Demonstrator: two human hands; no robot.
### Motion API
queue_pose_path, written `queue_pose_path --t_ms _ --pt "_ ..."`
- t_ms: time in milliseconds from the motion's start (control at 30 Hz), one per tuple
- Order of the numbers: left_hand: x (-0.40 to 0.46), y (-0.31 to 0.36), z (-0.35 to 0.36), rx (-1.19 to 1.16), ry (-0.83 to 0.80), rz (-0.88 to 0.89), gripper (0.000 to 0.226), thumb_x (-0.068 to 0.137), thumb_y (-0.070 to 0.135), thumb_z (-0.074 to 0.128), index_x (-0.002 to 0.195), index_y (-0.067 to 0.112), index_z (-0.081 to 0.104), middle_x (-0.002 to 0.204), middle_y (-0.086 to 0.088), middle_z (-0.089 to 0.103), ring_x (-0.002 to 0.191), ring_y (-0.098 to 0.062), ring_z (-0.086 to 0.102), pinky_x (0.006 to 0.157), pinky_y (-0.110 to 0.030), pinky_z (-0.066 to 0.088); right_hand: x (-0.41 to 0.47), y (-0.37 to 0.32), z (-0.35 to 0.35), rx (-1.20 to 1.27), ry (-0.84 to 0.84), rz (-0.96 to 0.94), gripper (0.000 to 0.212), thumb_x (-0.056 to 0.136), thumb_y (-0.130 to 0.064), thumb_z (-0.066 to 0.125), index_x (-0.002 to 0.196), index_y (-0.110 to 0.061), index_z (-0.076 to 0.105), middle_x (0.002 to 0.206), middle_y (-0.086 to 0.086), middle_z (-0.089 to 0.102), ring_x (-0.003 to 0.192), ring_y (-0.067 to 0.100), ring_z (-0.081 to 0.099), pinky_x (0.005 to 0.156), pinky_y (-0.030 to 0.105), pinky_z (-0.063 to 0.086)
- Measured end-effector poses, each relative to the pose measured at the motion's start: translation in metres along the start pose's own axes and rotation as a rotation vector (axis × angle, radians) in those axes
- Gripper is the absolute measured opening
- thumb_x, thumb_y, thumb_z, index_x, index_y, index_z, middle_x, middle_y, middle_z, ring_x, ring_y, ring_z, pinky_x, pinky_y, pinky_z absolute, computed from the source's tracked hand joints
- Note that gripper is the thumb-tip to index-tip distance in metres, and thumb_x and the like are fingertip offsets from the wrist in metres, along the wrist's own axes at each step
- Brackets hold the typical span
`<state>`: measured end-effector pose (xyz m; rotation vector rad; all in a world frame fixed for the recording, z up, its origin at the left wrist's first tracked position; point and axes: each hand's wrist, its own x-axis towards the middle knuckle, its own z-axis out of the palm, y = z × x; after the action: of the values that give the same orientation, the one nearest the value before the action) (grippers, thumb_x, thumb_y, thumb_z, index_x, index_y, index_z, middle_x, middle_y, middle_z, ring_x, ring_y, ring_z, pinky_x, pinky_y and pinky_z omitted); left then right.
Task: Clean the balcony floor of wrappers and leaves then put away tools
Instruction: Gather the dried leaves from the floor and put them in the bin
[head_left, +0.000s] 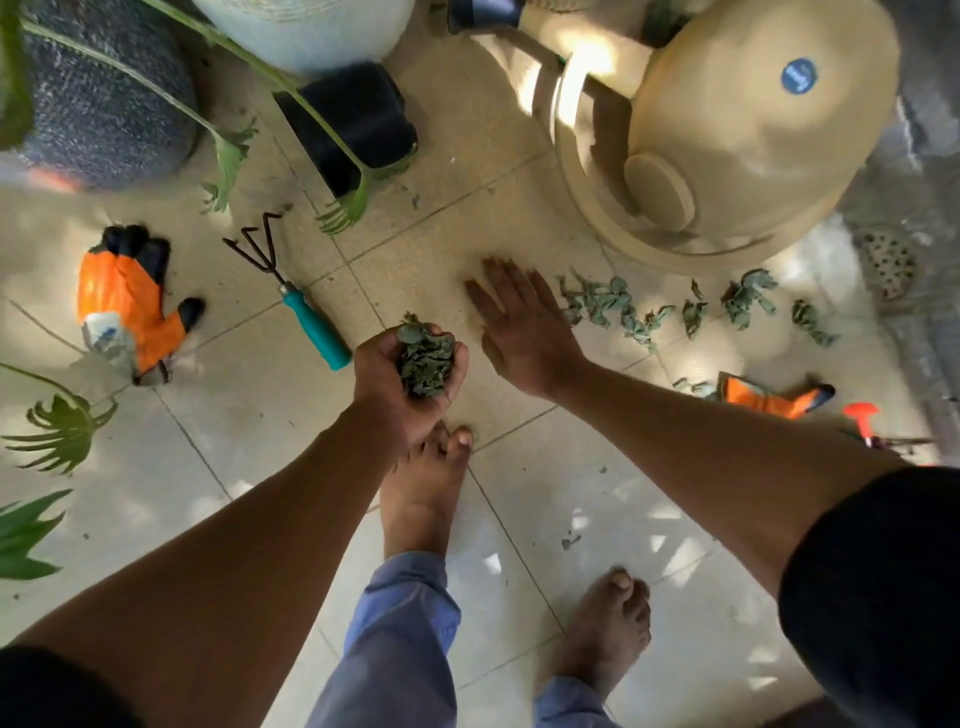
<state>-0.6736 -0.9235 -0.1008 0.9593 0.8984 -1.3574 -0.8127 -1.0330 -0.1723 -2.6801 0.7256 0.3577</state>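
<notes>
1. A bunch of dry leaves (425, 358) is held in the left hand (400, 379); its fingers (457, 364) are curled around the bunch, palm up.
2. The right hand (519, 332) is laid flat on the tiled floor (249, 415), with straight fingers (498, 286) slightly spread, and nothing is held in it.
3. More dry leaves (613, 306) are scattered on the floor just right of the right hand, in front of a beige plastic chair (727, 130).
4. A hand rake (291, 296) with a teal handle is seen on the floor left of the hands.
5. An orange glove (130, 306) is lying further left; a second orange glove (769, 397) is lying at the right.
</notes>
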Motion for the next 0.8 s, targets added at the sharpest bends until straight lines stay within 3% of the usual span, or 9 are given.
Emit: queue_pose_path --t_ms 167,367,467,567,800 --pt "0.009 0.022 0.003 0.012 0.013 0.061 0.023 0.094 0.016 0.048 0.08 0.006 0.063 0.073 -0.008 0.065 0.074 -0.025 0.064 0.07 -0.034 0.062 0.086 -0.027 -0.017 -0.033 0.072 0.0 0.064 0.102 -0.037 0.037 0.16 -0.013 0.028 0.169 0.015 0.019 0.154 0.038 0.019 0.124 0.057 0.018" --pt "0.023 0.041 -0.015 0.079 0.014 0.066 0.02 0.091 0.018 0.049 0.083 0.007 0.063 0.086 -0.01 0.062 0.08 -0.027 0.062 0.069 -0.036 0.062 0.133 -0.023 -0.011 -0.141 -0.003 0.011 0.072 0.106 -0.048 0.029 0.162 -0.007 0.013 0.17 0.016 0.011 0.157 0.036 0.011 0.127 0.053 0.011" --pt "0.022 0.035 -0.02 0.089 0.024 0.057 0.021 0.092 0.019 0.048 0.082 0.007 0.062 0.087 -0.01 0.061 0.08 -0.026 0.062 0.069 -0.035 0.062 0.107 0.0 -0.009 -0.105 0.018 0.158 0.077 0.106 -0.053 0.02 0.162 -0.002 0.009 0.17 0.021 0.007 0.157 0.036 0.007 0.128 0.049 0.008" --pt "0.019 0.019 -0.017 0.103 0.048 0.033 0.024 0.093 0.017 0.049 0.078 0.005 0.064 0.086 -0.011 0.062 0.082 -0.026 0.062 0.068 -0.035 0.062 0.063 0.026 0.001 -0.034 0.067 0.274 0.081 0.105 -0.055 0.022 0.16 0.005 0.012 0.168 0.027 0.009 0.157 0.039 0.009 0.127 0.05 0.012" --pt "0.017 -0.037 0.007 0.11 0.035 -0.05 0.033 0.092 0.013 0.048 0.066 0.004 0.067 0.08 -0.011 0.063 0.078 -0.026 0.063 0.066 -0.033 0.061 -0.063 0.038 0.033 0.011 -0.002 0.3 0.077 0.108 -0.052 0.023 0.16 0.004 0.014 0.168 0.025 0.01 0.157 0.037 0.009 0.126 0.051 0.016"
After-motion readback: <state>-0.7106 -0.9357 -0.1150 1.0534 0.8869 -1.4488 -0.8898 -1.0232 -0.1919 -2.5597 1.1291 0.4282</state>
